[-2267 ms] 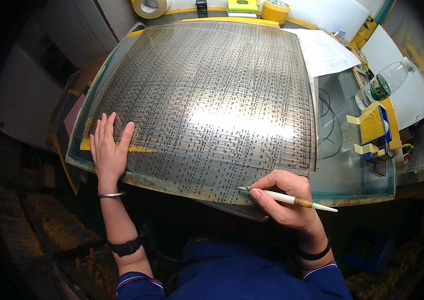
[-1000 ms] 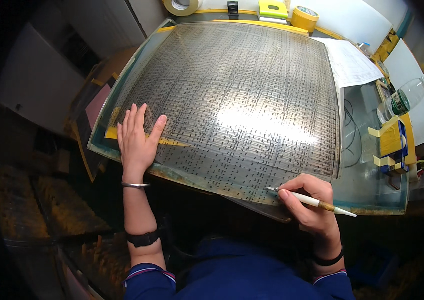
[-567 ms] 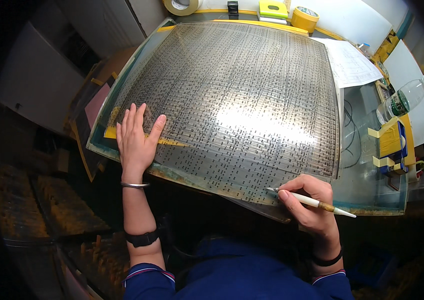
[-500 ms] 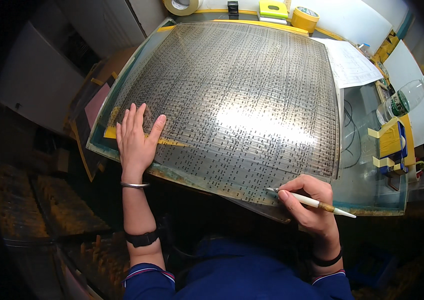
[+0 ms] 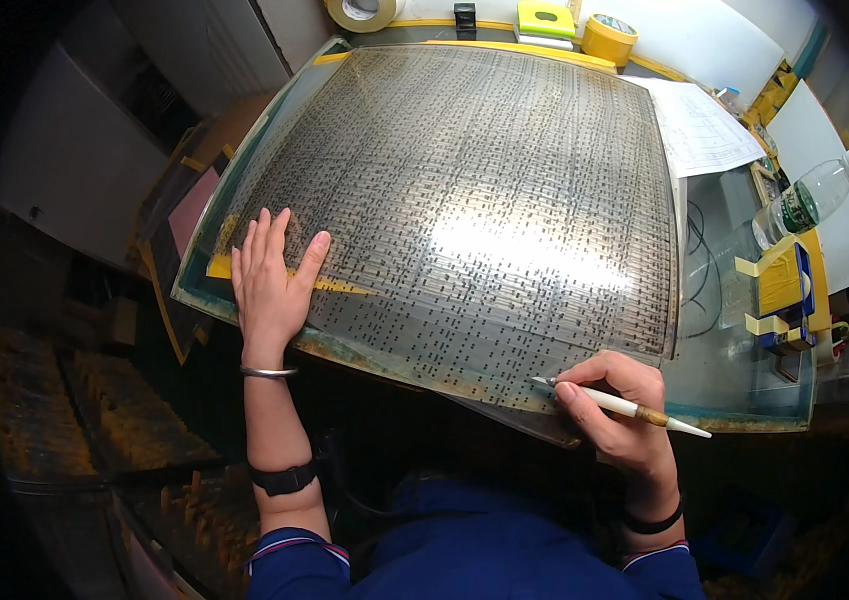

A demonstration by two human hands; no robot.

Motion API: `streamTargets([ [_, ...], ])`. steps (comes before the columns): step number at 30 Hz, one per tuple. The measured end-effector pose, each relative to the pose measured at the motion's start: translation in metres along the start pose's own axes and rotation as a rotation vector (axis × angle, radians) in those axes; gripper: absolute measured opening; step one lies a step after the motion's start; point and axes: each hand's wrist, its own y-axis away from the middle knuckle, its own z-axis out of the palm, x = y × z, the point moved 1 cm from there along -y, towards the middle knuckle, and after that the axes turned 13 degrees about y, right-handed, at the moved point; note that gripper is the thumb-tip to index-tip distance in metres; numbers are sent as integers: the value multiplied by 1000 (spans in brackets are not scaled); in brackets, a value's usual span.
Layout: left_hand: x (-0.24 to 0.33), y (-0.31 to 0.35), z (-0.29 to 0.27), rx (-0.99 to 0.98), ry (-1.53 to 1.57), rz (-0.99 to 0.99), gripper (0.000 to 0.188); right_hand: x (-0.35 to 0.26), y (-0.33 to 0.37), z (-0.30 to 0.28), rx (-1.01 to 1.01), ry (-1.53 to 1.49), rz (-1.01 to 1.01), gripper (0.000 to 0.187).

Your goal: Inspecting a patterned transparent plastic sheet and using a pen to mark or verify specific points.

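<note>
A large glossy sheet point(image 5: 465, 150) covered in rows of small dark marks lies on a glass-topped work surface point(image 5: 745, 400). My left hand point(image 5: 273, 290) rests flat on the sheet's near left part, fingers stretched out and thumb apart. Beneath and beside it runs a yellow tapered strip point(image 5: 345, 287). At the near right edge, my right hand point(image 5: 623, 405) pinches a slim white pen-like tool point(image 5: 617, 402) with a pointed metal tip, a brown band and a tapered white end. Its tip is at the marks; whether it touches the sheet I cannot tell.
Right of the sheet are printed papers point(image 5: 700, 125), a dark cable point(image 5: 705, 260), a clear plastic bottle point(image 5: 815, 200) and a blue tape dispenser point(image 5: 795, 300) with yellow tape. Along the back stand a tape roll point(image 5: 363, 10), a yellow-green object point(image 5: 546, 18) and a yellow roll point(image 5: 610, 40).
</note>
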Motion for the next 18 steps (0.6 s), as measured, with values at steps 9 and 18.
streamTargets([
  [9,3,1,0,-2,-1,3,75,-2,2,-3,-4,-19,11,6],
  [18,22,22,-6,238,636,226,37,14,3,3,224,-223,-46,20],
])
